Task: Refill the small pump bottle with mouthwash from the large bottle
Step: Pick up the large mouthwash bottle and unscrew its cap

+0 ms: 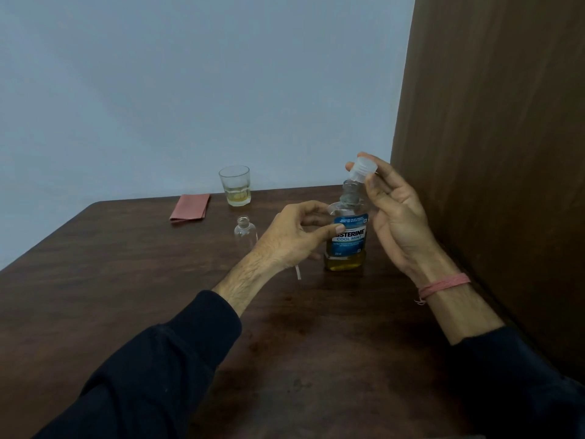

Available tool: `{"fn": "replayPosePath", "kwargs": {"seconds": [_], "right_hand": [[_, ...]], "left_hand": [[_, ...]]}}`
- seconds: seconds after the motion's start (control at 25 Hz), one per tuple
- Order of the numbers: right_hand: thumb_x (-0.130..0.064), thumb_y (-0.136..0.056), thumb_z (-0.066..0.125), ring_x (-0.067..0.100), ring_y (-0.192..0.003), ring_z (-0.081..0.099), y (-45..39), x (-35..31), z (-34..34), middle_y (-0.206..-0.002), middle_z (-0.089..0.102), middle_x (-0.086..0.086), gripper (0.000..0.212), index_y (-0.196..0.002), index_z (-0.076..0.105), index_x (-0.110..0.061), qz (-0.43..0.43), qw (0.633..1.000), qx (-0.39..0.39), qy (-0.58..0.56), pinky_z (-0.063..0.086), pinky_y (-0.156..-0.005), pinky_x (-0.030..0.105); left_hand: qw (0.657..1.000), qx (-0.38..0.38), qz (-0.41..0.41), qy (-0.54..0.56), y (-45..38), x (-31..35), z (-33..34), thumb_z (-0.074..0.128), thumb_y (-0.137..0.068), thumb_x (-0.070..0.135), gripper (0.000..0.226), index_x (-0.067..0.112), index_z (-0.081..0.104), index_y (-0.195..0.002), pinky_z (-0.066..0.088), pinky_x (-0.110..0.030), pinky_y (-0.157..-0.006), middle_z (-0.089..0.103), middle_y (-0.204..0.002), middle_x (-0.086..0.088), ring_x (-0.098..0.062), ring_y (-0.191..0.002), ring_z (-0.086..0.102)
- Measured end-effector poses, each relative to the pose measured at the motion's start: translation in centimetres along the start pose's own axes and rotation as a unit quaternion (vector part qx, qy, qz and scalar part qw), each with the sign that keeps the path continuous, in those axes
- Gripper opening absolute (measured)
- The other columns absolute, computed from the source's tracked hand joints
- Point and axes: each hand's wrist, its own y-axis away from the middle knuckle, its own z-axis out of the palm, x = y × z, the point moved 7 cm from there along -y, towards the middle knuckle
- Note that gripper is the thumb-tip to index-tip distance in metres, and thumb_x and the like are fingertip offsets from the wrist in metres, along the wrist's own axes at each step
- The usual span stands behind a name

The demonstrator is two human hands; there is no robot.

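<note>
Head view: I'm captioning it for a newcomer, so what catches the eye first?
The blue-labelled large mouthwash bottle standing open near the table's right side, steadied by the left hand, while the right hand pinches its clear plastic cap just above. Left of it stands the small clear uncapped bottle.

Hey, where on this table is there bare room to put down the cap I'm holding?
Bare wood lies left of the small bottle, below the red cloth, and across the near table between your forearms. It is crowded round the mouthwash bottle, where the left hand grips it and the right hand holds the cap. The glass stands behind.
</note>
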Motion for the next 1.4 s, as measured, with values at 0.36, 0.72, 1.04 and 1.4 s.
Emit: {"fn": "replayPosePath", "kwargs": {"seconds": [0.36, 0.72, 1.04, 1.4], "right_hand": [[-0.008, -0.1, 0.073, 0.016, -0.104, 0.073, -0.2, -1.1, -4.3, -0.118, 0.073, 0.007, 0.024, -0.12, 0.071, -0.022, -0.017, 0.99, 0.133, -0.038, 0.063, -0.085, 0.032], [-0.011, -0.089, 0.087, 0.009, -0.107, 0.071, 1.4, 0.9, -7.5, -0.12, 0.073, -0.007, 0.031, -0.111, 0.081, -0.031, 0.153, 0.861, -0.026, 0.485, 0.058, -0.091, 0.031], [-0.013, -0.085, 0.087, 0.013, -0.107, 0.067, 1.6, 2.8, -8.5, -0.123, 0.065, -0.008, 0.032, -0.106, 0.082, -0.036, 0.22, 0.771, -0.074, 0.593, 0.061, -0.093, 0.035], [-0.027, -0.077, 0.099, 0.012, -0.126, 0.057, 2.0, 2.5, -7.9, -0.14, 0.059, -0.012, 0.074, -0.136, 0.06, -0.048, 0.228, 0.793, -0.111, 0.554, 0.05, -0.089, 0.027]], "left_hand": [[1.0, -0.002, 0.0, 0.01, 0.4, 0.5, -0.1, 0.086, -0.103, 0.036, 0.043, 0.025, 0.071, -0.143, 0.072, -0.031, -0.074, 0.083, -0.136, 0.007, -0.014, -0.125, 0.079], [0.997, 0.078, 0.02, 0.021, 2.9, 1.4, -1.1, 0.096, -0.094, 0.023, 0.072, 0.021, 0.065, -0.159, 0.071, -0.046, -0.102, 0.078, -0.147, 0.005, -0.01, -0.13, 0.077], [0.985, 0.16, 0.065, -0.001, 8.4, 1.3, -4.9, 0.101, -0.089, 0.021, 0.04, 0.035, 0.083, -0.123, 0.072, -0.033, -0.065, 0.089, -0.115, 0.019, -0.002, -0.093, 0.086], [0.928, 0.344, 0.144, -0.028, 11.1, -1.1, -12.4, 0.105, -0.072, 0.052, 0.05, 0.046, 0.066, -0.104, 0.041, -0.023, -0.068, 0.049, -0.085, 0.013, -0.003, -0.076, 0.046]]}}
